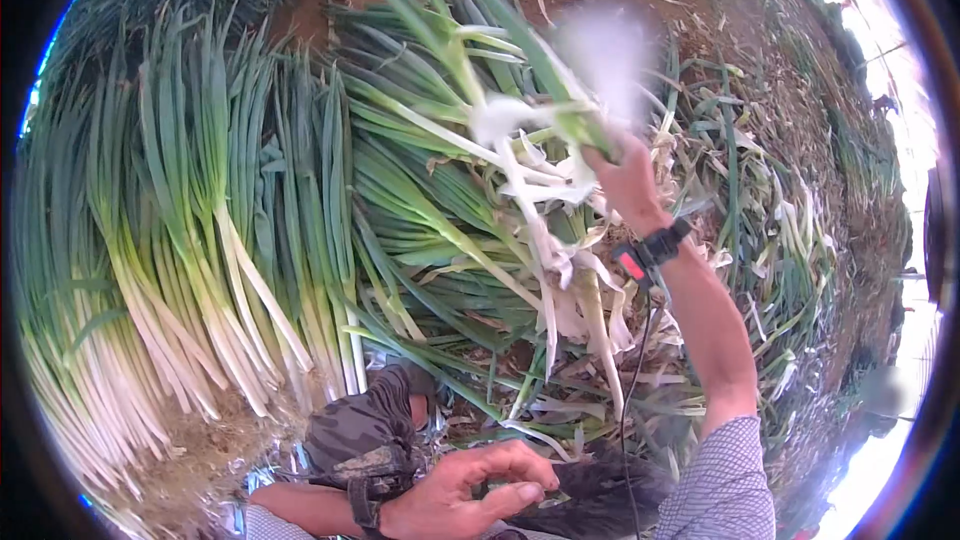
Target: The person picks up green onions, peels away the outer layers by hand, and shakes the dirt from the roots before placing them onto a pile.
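Note:
My right hand [625,175] is closed round the green part of a long-leaved green onion [560,85], partly blurred. Beneath and beside it hang white stalks and loose pale peelings [585,290]. At the bottom centre, my left hand [470,490] has its fingers curved, with a gap between thumb and forefinger and nothing visible in it. It is held above my dark-clothed leg. A pile of green onions [430,180] lies just left of my right hand.
Neat rows of green onions [210,240] with white ends lie on the soil at the left. Peeled leaves and scraps [790,210] cover the ground at the right. A cable [627,410] hangs from my right wrist device. A camouflage-clad knee [365,420] is at the lower centre.

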Action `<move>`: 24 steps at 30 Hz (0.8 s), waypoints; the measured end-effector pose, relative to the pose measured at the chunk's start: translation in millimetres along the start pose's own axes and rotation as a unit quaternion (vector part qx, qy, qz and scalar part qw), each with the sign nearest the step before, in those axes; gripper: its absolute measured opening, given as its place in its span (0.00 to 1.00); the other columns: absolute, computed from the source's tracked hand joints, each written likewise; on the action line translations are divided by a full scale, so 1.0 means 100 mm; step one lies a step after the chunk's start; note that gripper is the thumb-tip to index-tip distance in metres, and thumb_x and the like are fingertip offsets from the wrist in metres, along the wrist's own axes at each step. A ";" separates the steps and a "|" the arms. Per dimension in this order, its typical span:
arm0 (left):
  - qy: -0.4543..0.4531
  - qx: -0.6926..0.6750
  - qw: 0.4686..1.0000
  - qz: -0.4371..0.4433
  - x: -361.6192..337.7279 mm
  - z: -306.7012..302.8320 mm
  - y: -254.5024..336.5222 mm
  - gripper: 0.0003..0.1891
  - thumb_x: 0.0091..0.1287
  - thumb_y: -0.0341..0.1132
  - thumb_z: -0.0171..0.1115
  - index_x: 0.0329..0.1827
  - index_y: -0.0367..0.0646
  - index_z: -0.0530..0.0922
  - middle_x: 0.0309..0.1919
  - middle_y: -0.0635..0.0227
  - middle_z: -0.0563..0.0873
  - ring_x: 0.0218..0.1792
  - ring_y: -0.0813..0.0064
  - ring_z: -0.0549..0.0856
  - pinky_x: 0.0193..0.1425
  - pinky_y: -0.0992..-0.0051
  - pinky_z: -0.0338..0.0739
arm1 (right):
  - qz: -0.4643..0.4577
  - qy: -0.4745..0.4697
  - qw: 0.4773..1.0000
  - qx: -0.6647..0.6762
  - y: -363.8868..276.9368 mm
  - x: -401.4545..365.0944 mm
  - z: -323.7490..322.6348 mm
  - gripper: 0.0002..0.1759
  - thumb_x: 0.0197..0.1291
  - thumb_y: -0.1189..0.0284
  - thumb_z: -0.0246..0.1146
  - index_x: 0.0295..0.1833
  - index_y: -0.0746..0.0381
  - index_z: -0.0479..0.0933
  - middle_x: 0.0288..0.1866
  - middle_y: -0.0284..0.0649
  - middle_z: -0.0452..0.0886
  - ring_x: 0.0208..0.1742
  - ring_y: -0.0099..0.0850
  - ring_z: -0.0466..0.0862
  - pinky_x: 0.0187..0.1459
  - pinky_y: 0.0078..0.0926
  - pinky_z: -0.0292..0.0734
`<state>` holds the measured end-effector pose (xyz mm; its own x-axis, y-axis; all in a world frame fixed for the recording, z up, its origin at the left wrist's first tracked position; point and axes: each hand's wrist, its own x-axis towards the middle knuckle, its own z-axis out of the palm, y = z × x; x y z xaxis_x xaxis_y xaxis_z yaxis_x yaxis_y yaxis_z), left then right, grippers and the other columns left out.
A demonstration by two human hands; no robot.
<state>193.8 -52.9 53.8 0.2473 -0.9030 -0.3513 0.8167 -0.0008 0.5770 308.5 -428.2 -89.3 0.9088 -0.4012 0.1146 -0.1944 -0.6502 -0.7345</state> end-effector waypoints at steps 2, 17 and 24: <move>-0.002 0.003 1.000 -0.024 -0.01 0.00 -0.01 0.08 0.78 0.31 0.57 0.52 0.37 0.79 0.43 0.70 0.82 0.43 0.82 0.79 0.49 0.76 0.75 | 0.057 0.071 0.994 -0.055 0.22 -0.05 -0.15 0.24 0.61 0.69 0.68 0.63 0.64 0.79 0.44 0.46 0.87 0.43 0.34 0.86 0.47 0.34 0.80; 0.013 0.020 0.999 -0.035 -0.01 -0.08 0.12 0.08 0.76 0.31 0.59 0.50 0.37 0.80 0.44 0.68 0.82 0.43 0.79 0.79 0.49 0.75 0.75 | -0.083 -0.176 0.913 -0.358 0.26 0.30 1.15 0.64 0.40 0.43 0.77 0.76 0.68 0.57 0.71 0.56 0.69 0.72 0.51 0.69 0.73 0.50 0.60; 0.003 0.087 0.996 0.003 -0.07 -0.11 0.02 0.07 0.77 0.31 0.58 0.50 0.38 0.80 0.43 0.69 0.82 0.42 0.81 0.79 0.47 0.77 0.75 | 0.038 -0.330 0.874 -0.355 0.20 0.43 1.30 0.52 0.40 0.45 0.76 0.64 0.68 0.67 0.61 0.54 0.78 0.64 0.48 0.79 0.63 0.43 0.75</move>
<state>199.4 -41.7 49.4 0.2551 -0.9010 -0.3509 0.7125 -0.0702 0.6982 391.3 -374.6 -185.7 0.8526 -0.1548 -0.4991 -0.2315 -0.9682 -0.0951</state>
